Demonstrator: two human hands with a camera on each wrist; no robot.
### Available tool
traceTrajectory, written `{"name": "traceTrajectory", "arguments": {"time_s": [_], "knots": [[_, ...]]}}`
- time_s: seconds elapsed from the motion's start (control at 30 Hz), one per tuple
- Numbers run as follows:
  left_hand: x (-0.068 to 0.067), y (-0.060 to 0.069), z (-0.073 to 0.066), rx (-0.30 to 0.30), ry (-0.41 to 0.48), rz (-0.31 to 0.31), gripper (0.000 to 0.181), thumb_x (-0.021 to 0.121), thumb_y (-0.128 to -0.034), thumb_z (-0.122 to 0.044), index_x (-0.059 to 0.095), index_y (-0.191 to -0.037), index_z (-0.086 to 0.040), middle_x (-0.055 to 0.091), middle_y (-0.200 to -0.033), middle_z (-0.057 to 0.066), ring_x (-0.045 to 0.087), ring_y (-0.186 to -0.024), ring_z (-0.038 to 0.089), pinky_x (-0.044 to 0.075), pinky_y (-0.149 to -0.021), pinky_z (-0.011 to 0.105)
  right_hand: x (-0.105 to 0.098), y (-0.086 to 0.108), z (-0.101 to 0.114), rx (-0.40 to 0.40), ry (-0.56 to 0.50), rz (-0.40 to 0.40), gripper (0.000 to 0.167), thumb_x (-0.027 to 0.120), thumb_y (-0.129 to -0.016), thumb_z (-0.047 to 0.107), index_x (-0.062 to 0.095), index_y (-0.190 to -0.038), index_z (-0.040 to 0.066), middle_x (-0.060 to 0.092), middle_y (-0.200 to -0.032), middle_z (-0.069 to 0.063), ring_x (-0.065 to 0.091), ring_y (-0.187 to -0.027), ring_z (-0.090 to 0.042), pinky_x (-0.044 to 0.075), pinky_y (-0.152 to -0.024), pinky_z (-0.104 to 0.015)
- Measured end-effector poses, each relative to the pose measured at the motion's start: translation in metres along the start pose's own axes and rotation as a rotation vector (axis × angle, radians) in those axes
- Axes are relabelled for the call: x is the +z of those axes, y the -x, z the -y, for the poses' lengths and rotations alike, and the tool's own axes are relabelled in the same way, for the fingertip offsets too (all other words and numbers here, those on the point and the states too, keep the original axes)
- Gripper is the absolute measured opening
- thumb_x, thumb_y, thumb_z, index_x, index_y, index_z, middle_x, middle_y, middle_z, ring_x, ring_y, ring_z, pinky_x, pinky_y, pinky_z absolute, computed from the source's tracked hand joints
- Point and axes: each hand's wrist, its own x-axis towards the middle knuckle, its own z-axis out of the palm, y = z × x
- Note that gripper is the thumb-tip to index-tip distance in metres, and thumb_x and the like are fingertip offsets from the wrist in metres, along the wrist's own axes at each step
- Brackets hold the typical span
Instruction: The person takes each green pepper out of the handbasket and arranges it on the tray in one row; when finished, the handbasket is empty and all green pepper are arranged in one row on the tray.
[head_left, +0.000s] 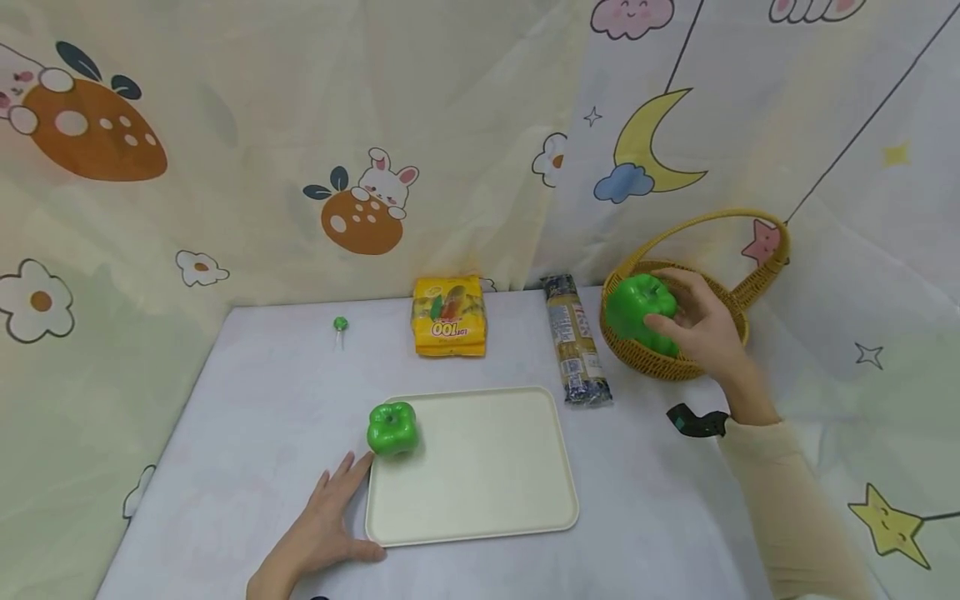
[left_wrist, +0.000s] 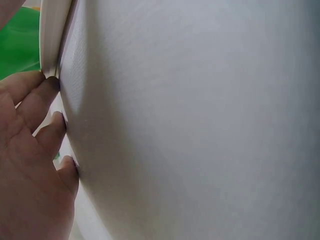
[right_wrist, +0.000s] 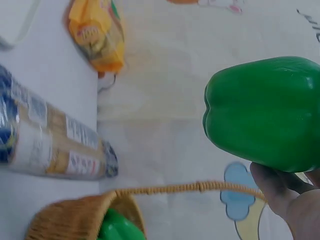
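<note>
A first pepper (head_left: 392,428) already sits far left on the tray (head_left: 480,492); the right hand (head_left: 701,321) grips a second pepper (head_left: 636,307) above the basket (head_left: 651,365), something green (right_wrist: 119,229) inside. The left hand (head_left: 322,518), spread, touches the tray.

Your peppers (head_left: 392,428) are green, your tray (head_left: 480,467) cream, your woven basket (head_left: 645,360) golden brown. You have a yellow bag (head_left: 448,317), a white table (head_left: 262,400) and a pale backdrop (head_left: 465,125) with cartoon prints.

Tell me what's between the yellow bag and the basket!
A long wrapped packet lies between the yellow bag and the basket. You can see it in the head view.
</note>
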Motion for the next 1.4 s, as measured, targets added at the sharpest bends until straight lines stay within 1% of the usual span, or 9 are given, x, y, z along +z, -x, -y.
{"name": "traceTrajectory", "arguments": {"time_s": [0.17, 0.27, 0.4, 0.57, 0.77, 0.87, 0.93, 1.13, 1.4], "knots": [[0.000, -0.001, -0.001, 0.000, -0.005, -0.017, 0.142, 0.093, -0.0414, -0.060, 0.029, -0.159, -0.015, 0.031, -0.166, 0.012, 0.016, -0.156, 0.042, 0.004, -0.128, 0.065, 0.024, 0.002, -0.001, -0.132, -0.044, 0.091, 0.064, 0.067, -0.086, -0.011, 0.042, -0.144, -0.002, 0.044, -0.141, 0.000, 0.051, -0.124, 0.000, 0.049, -0.097, -0.004], [0.000, -0.001, -0.001, 0.008, -0.009, -0.021, 0.142, 0.093, -0.0416, -0.060, 0.029, -0.159, -0.014, 0.032, -0.165, 0.014, 0.017, -0.155, 0.044, 0.004, -0.127, 0.065, 0.041, 0.003, -0.002, -0.163, -0.091, 0.158, 0.065, 0.067, -0.086, -0.013, 0.041, -0.145, -0.004, 0.044, -0.143, -0.008, 0.050, -0.128, 0.000, 0.049, -0.100, -0.006], [0.000, 0.000, -0.001, 0.002, -0.015, -0.021, 0.142, 0.094, -0.0407, -0.059, 0.029, -0.159, -0.013, 0.033, -0.164, 0.016, 0.018, -0.155, 0.044, 0.004, -0.127, 0.065, 0.066, 0.006, -0.002, -0.149, -0.153, 0.241, 0.066, 0.066, -0.086, -0.013, 0.039, -0.146, -0.004, 0.041, -0.143, -0.016, 0.049, -0.130, 0.000, 0.048, -0.102, -0.007], [0.001, 0.002, -0.002, 0.007, -0.015, -0.030, 0.142, 0.093, -0.0395, -0.060, 0.031, -0.158, -0.011, 0.035, -0.162, 0.017, 0.019, -0.155, 0.045, 0.005, -0.126, 0.066, 0.102, 0.010, 0.000, -0.142, -0.145, 0.321, 0.065, 0.069, -0.085, -0.008, 0.042, -0.144, -0.004, 0.044, -0.143, -0.022, 0.052, -0.124, -0.004, 0.047, -0.103, -0.009], [0.001, 0.002, -0.002, -0.006, -0.020, -0.036, 0.143, 0.092, -0.0381, -0.062, 0.032, -0.158, -0.013, 0.036, -0.163, 0.016, 0.019, -0.155, 0.044, 0.005, -0.127, 0.066, 0.152, 0.016, -0.006, -0.103, -0.147, 0.486, 0.063, 0.074, -0.085, 0.005, 0.048, -0.141, 0.002, 0.050, -0.142, -0.016, 0.054, -0.126, -0.027, 0.053, -0.106, -0.027], [0.001, 0.001, -0.003, -0.014, -0.009, -0.035, 0.143, 0.093, -0.0376, -0.060, 0.032, -0.158, -0.013, 0.035, -0.163, 0.015, 0.018, -0.155, 0.043, 0.004, -0.128, 0.065, 0.173, 0.018, -0.010, -0.087, -0.161, 0.566, 0.062, 0.074, -0.084, 0.007, 0.049, -0.141, 0.005, 0.051, -0.142, -0.013, 0.054, -0.129, -0.031, 0.055, -0.106, -0.037], [0.001, 0.000, -0.003, -0.011, -0.002, -0.035, 0.143, 0.093, -0.0378, -0.060, 0.032, -0.158, -0.013, 0.035, -0.163, 0.015, 0.018, -0.155, 0.043, 0.004, -0.127, 0.065, 0.185, 0.020, -0.014, -0.083, -0.170, 0.602, 0.062, 0.074, -0.084, 0.007, 0.049, -0.141, 0.007, 0.052, -0.141, -0.011, 0.054, -0.128, -0.029, 0.055, -0.105, -0.038], [0.003, 0.001, -0.001, -0.008, 0.008, -0.026, 0.142, 0.095, -0.0387, -0.056, 0.031, -0.158, -0.013, 0.034, -0.163, 0.016, 0.018, -0.156, 0.042, 0.003, -0.128, 0.064, 0.206, 0.024, -0.021, -0.063, -0.192, 0.688, 0.065, 0.074, -0.083, 0.011, 0.047, -0.143, 0.006, 0.050, -0.141, -0.011, 0.055, -0.124, -0.025, 0.054, -0.106, -0.032], [0.002, 0.001, -0.001, 0.000, -0.006, -0.032, 0.142, 0.094, -0.0401, -0.056, 0.030, -0.159, -0.013, 0.034, -0.164, 0.016, 0.019, -0.156, 0.042, 0.004, -0.128, 0.064, 0.218, 0.024, -0.027, -0.068, -0.180, 0.777, 0.069, 0.072, -0.081, 0.011, 0.044, -0.144, 0.004, 0.051, -0.140, -0.007, 0.054, -0.125, -0.019, 0.051, -0.109, -0.029]]}}
